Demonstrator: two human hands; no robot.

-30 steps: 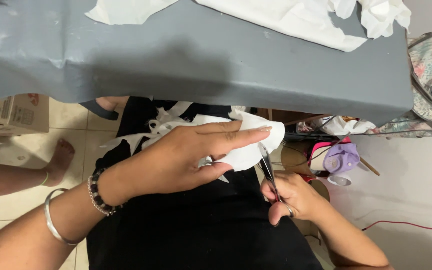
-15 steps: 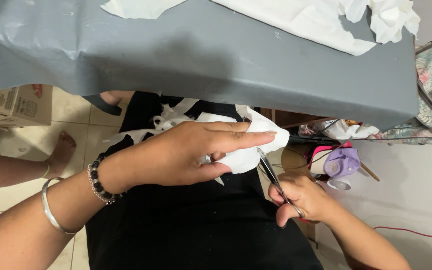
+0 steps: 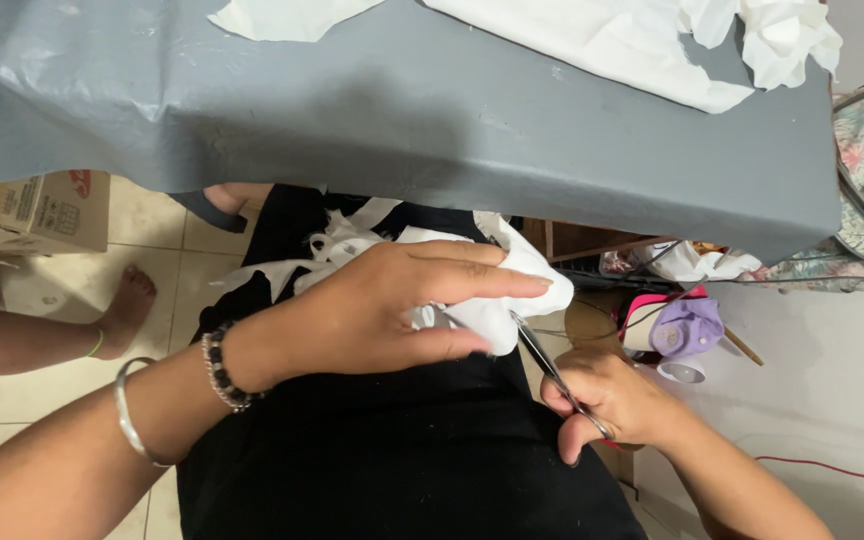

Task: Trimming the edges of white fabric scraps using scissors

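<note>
Over my lap, just below the grey table (image 3: 402,110) edge, I see the white fabric piece (image 3: 512,290) pinched in my left hand (image 3: 382,315), fingers stretched flat across it. My right hand (image 3: 607,400) grips the scissors (image 3: 550,368), blades touching the fabric's lower edge. Black cloth (image 3: 382,450) covers my lap; a cardboard box (image 3: 42,210) stands well apart on the floor.
</note>
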